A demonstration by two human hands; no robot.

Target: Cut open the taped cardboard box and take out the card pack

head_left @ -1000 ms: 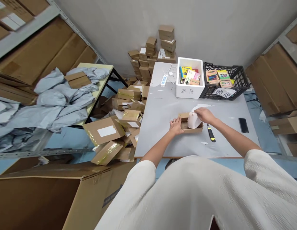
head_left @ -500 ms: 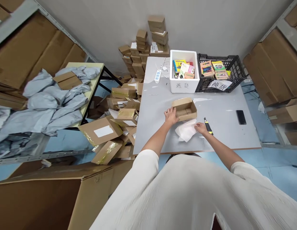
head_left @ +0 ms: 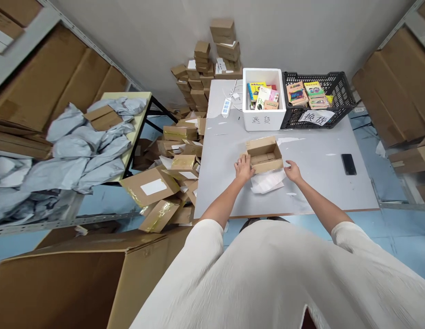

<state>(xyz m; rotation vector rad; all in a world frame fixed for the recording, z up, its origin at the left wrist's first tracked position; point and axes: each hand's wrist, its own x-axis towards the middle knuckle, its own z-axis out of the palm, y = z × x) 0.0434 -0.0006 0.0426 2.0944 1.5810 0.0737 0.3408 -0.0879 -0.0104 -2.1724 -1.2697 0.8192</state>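
Nearest the body, a sheet of white wrapping paper (head_left: 267, 182) lies flat on the grey table (head_left: 318, 192). The right hand (head_left: 293, 171) rests at its three-o'clock edge, fingers loose and grasping nothing. The left hand (head_left: 244, 167) is cupped against the nine-o'clock corner of the small cardboard box (head_left: 264, 154), steadying it rather than lifting it. That box sits just beyond the paper, touching it, flaps open. Something brown, cardboard-like, shows inside; what it is cannot be told. Judging by this, the box is opened and its wrapping is out, while whatever is inside is not yet removed.

At three o'clock, well apart, a black phone (head_left: 348, 164) lies flat. Farther off at twelve o'clock stands a white foam box (head_left: 264, 119) holding colourful booklets upright. Touching its right side is a black plastic crate (head_left: 336, 82) with more booklets and a handwritten label. A white power strip (head_left: 226, 107) lies at eleven o'clock.
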